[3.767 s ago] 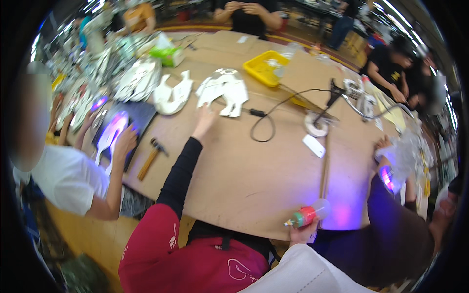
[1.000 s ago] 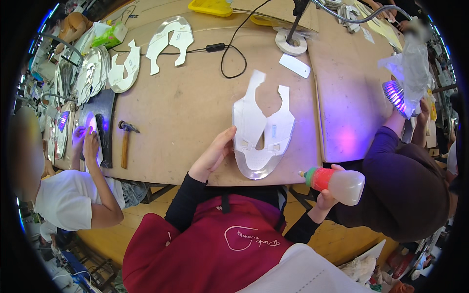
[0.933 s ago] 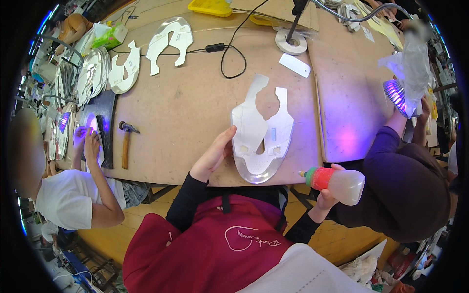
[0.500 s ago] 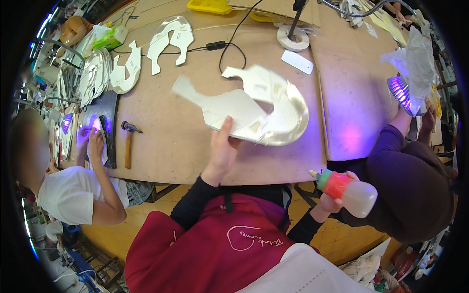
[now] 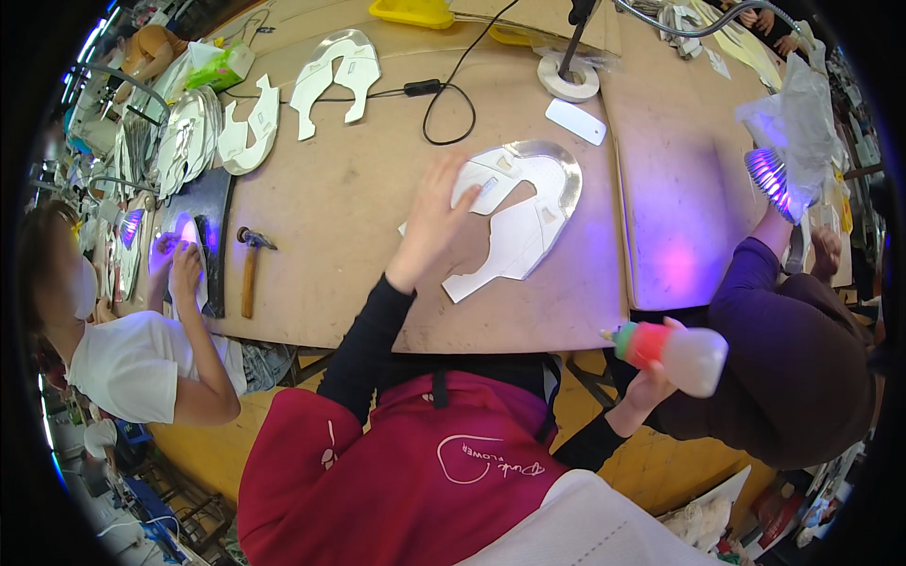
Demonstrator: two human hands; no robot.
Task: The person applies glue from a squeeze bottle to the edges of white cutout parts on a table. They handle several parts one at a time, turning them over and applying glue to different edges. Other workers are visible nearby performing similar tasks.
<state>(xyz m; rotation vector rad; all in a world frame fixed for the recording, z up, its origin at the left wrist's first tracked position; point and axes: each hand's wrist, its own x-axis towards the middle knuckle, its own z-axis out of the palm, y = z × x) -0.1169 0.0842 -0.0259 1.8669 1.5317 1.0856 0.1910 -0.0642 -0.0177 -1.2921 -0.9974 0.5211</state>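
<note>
A white horseshoe-shaped shoe upper piece (image 5: 514, 233) with a shiny silvery rim lies on the table before me, its curved end at the far right. My left hand (image 5: 439, 212) is over its left arm, fingers stretched out and thumb apart, covering part of it. Whether the fingertips touch the piece I cannot tell. Off the table's front edge, my right hand (image 5: 649, 385) is wrapped round a squeeze bottle (image 5: 694, 360). The bottle is milky, with a red band and a green cap, and its nozzle tilts toward the left.
Similar pieces (image 5: 363, 71) lie at the far left. Other items are a hammer (image 5: 249, 274), a black cord (image 5: 462, 85), a tape roll (image 5: 568, 77) and a white oblong plate (image 5: 576, 122). People work at both sides; a purple-lit lamp (image 5: 769, 179) hangs at right.
The shoe upper piece, held up in my left hand before, now lies turned on the table. My left hand has moved farther away and opened. The bottle stays in my right hand, tilted slightly differently.
</note>
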